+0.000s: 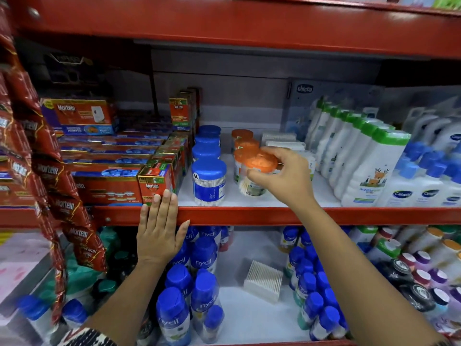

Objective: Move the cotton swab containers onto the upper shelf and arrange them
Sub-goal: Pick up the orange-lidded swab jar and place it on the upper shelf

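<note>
My right hand (282, 174) is closed around the lid of an orange-lidded cotton swab jar (254, 171) at the front of the upper shelf (249, 215). Two more orange-lidded jars (245, 143) line up behind it. To the left stands a row of blue-lidded swab jars (209, 182), running front to back. Flat clear swab boxes (282, 142) are stacked behind my right hand. Another flat box of swabs (263, 280) lies on the lower shelf. My left hand (159, 228) rests flat against the red shelf edge, fingers apart, holding nothing.
Mortein cartons (109, 171) fill the upper shelf's left side and white baby bottles (369, 166) crowd its right. Red Mortein sachet strips (50, 171) hang at the left. Blue-capped Nycil bottles (202, 283) stand on the lower shelf on both sides of the swab box.
</note>
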